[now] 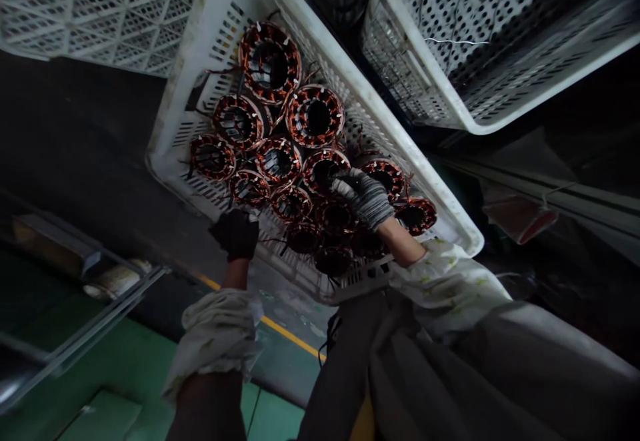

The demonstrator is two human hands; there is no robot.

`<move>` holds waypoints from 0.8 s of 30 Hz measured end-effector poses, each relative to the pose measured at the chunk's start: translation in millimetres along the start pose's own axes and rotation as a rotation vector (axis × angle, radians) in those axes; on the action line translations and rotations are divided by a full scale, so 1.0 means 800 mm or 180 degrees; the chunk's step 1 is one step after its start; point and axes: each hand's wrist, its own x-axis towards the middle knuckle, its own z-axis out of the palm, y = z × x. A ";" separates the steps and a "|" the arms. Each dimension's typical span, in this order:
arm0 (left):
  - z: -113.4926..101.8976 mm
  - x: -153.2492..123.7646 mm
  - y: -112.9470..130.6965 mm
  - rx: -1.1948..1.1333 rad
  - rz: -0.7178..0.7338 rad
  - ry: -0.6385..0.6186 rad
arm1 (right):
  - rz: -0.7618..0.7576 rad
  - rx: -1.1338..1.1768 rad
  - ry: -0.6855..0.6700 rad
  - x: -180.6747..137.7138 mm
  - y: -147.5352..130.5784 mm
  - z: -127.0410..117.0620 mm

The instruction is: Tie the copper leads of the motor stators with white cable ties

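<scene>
A white plastic crate (pixel 430 194) holds several motor stators, wound with copper wire and standing with their round bores facing up. My right hand (pixel 364 196), in a grey knit glove, is at one stator (pixel 315 161) in the middle of the crate. Its fingers are curled over that stator's edge, the tips by the dark bore. Over the crate's near-left rim is my left hand (pixel 235 234), in a dark glove. Its fingers look closed around the rim, though shadow hides most of them. Another stator (pixel 387 176) sits just beyond my right hand.
A perforated white crate (pixel 425 81) stands at the upper right, and another white lattice crate (pixel 100 14) at the upper left. A metal frame (pixel 100 321) is at the lower left. Yellow tape (pixel 290 334) marks the green and grey floor.
</scene>
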 end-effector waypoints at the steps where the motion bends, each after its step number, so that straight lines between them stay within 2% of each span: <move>1: 0.002 0.000 -0.001 0.0009 0.0040 0.0015 | -0.0069 0.0114 0.0017 -0.004 -0.004 -0.004; 3: 0.005 0.001 -0.003 0.0053 0.0110 0.0071 | -0.0236 0.0353 0.0358 -0.018 -0.009 -0.018; 6: 0.005 0.005 -0.003 0.0212 -0.0029 0.0164 | -0.0377 0.0304 0.1257 -0.051 -0.006 -0.052; 8: 0.002 0.005 0.001 0.0301 -0.0095 0.0196 | -0.0331 0.0077 0.1495 -0.070 0.004 -0.073; 11: -0.001 -0.005 0.014 0.0181 -0.0129 0.0253 | -0.0240 -0.0092 0.1319 -0.080 0.023 -0.089; 17: 0.012 -0.039 0.039 -0.0098 -0.0088 0.0419 | -0.0045 0.0103 0.0838 -0.064 0.045 -0.091; 21: 0.019 -0.037 0.039 -0.0056 -0.0099 0.0442 | 0.0090 0.0249 0.0621 -0.063 0.047 -0.092; 24: 0.020 -0.032 0.038 0.0021 -0.0088 0.0424 | 0.0010 0.0280 0.0431 -0.064 0.043 -0.094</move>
